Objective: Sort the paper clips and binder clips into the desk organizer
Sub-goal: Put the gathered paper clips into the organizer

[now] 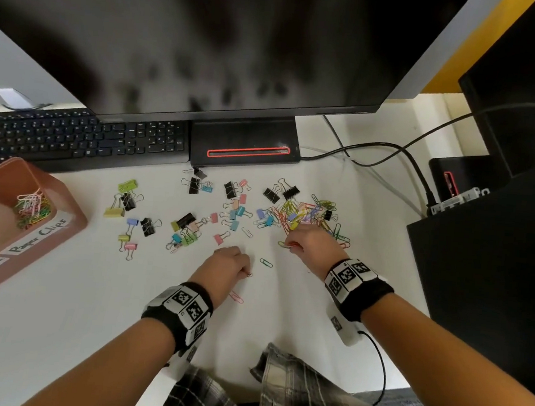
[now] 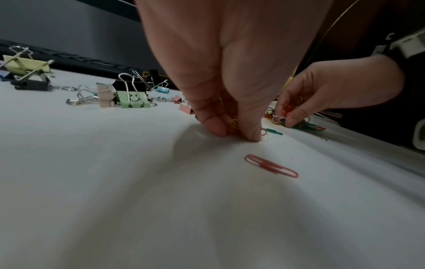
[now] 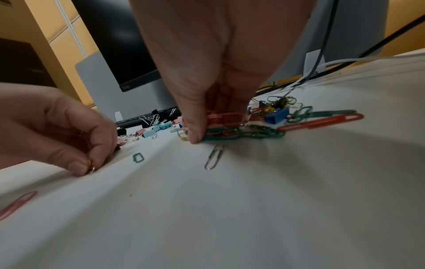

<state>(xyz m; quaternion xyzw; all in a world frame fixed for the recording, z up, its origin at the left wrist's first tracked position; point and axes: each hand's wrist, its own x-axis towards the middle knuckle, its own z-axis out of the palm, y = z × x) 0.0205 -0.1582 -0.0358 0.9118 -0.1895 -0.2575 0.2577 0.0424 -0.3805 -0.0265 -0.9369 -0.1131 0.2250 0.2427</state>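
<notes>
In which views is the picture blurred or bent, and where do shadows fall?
Head view: monitor smeared, desk edges bowed. Left wrist view: left hand casts soft shadow, foreground hazy. Right wrist view: right hand shadows the desk, which bulges.

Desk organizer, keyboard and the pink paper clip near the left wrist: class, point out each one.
Desk organizer (image 1: 75, 218), head view, on its right rim.
Keyboard (image 1: 80, 141), head view, on its keys.
Pink paper clip (image 1: 236, 297), head view, on its wire loop.

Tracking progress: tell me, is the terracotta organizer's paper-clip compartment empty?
Not empty: the terracotta desk organizer holds a small heap of coloured paper clips.
</notes>
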